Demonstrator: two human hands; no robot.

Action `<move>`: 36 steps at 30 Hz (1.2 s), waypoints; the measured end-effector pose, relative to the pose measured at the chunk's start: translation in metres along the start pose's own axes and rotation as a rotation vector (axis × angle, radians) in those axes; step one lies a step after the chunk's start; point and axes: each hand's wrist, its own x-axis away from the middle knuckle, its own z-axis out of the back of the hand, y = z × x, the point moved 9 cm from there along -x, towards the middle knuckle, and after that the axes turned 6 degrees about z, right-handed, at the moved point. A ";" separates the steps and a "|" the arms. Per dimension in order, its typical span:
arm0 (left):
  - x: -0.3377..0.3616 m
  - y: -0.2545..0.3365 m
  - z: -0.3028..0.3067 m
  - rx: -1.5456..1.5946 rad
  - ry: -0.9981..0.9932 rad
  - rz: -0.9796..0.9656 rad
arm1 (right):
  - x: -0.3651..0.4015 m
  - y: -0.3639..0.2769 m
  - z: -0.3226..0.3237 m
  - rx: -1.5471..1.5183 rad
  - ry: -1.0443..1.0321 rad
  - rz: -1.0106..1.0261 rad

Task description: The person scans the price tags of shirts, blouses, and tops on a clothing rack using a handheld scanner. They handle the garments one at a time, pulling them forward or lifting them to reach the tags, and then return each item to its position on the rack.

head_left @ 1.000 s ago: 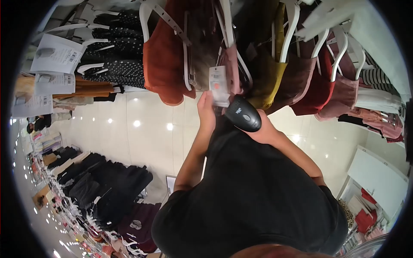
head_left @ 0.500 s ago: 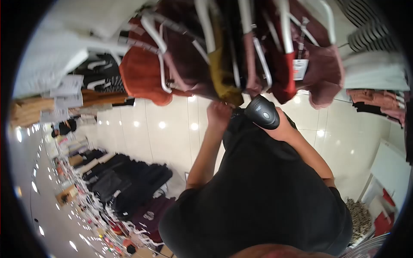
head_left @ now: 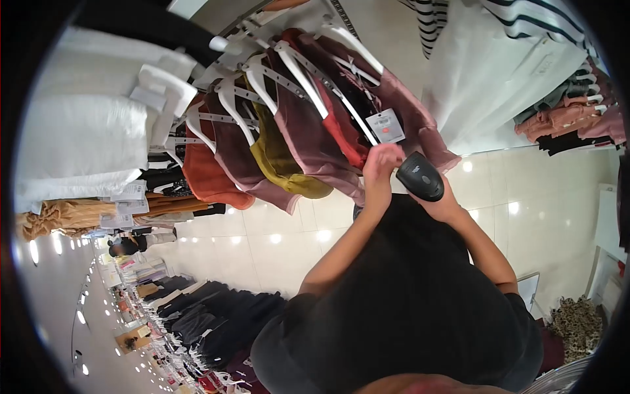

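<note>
A black handheld scanner [head_left: 420, 177] is gripped in my right hand [head_left: 446, 201], its rounded head near the hanging garments. My left hand [head_left: 382, 161] is just left of the scanner, at the lower end of a white hanger by the red garment [head_left: 344, 139]; its fingers are bent, and what they hold, if anything, is too unclear to tell. A white price tag [head_left: 385, 126] hangs right above my left hand, in front of a mauve garment [head_left: 420, 118]. Further left hang a mustard garment [head_left: 282, 164] and an orange one [head_left: 205, 174] on white hangers.
White garments [head_left: 85, 111] hang at the left, with tan ones [head_left: 65, 215] below. More white clothing [head_left: 492, 79] and pink pieces [head_left: 567, 121] hang at the right. Dark clothes [head_left: 216, 318] fill a rack at lower left. A person [head_left: 128, 245] stands far off, over the tiled floor [head_left: 289, 253].
The view has shifted, and the hanging garments now appear further left and more spread out. My left hand has moved right and up, closer to the scanner and the price tag.
</note>
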 end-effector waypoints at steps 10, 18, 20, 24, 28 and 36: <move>-0.089 -0.048 0.054 -0.365 0.261 0.006 | 0.024 0.018 0.040 -0.038 0.142 -0.006; -0.108 -0.091 0.068 -0.389 0.108 0.108 | 0.027 0.026 0.043 0.008 0.114 -0.119; -0.107 -0.067 0.068 -0.371 0.271 -0.051 | 0.022 0.032 0.036 -0.070 0.040 -0.115; -0.125 -0.062 0.056 -0.235 0.087 -0.074 | 0.017 0.031 0.034 -0.046 0.023 -0.134; -0.119 -0.064 0.044 -0.403 0.056 0.015 | 0.015 0.031 0.028 0.010 -0.018 -0.127; -0.058 -0.068 0.036 -0.037 0.044 0.088 | 0.016 0.035 0.027 0.050 0.032 -0.154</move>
